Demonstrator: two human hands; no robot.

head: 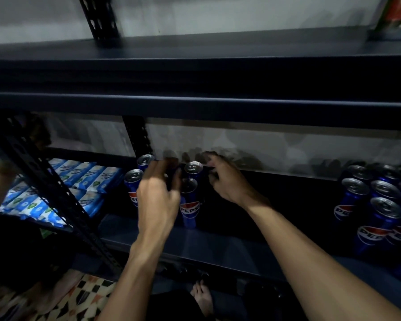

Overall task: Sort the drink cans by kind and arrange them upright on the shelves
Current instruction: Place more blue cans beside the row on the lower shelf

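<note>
Centre of frame, lower shelf: four upright blue Pepsi cans visible in one group. Left hand lies among them with fingers curled and blurred; its grip cannot be told. Right hand has its fingers spread, just right of the rear can. Right edge: second can cluster, at least six upright, partly cropped.
</note>
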